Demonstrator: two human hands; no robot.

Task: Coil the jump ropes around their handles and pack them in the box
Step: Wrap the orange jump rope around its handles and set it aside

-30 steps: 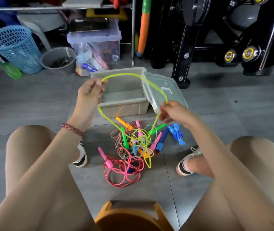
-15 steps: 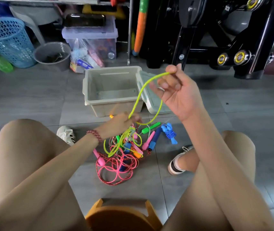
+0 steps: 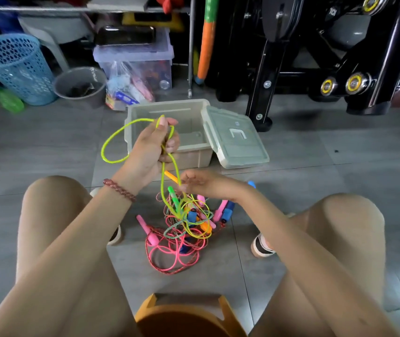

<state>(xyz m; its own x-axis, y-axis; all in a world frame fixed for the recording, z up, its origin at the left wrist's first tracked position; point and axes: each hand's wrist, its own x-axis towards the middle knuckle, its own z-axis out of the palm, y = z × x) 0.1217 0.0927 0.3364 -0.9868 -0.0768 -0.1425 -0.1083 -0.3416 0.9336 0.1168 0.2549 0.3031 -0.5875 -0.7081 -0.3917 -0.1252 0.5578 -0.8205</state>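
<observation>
Above, left hand (image 3: 149, 152) grips yellow rope (image 3: 102, 152); right hand (image 3: 202, 183) pinches it below

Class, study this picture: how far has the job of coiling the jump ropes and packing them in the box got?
Done: the box stands open, its lid beside it, but no rope is inside. In hand: the left hand grips loops of the yellow-green rope; the right hand meets it lower down. Left: the tangled pile, to be sorted, coiled and packed.
</observation>
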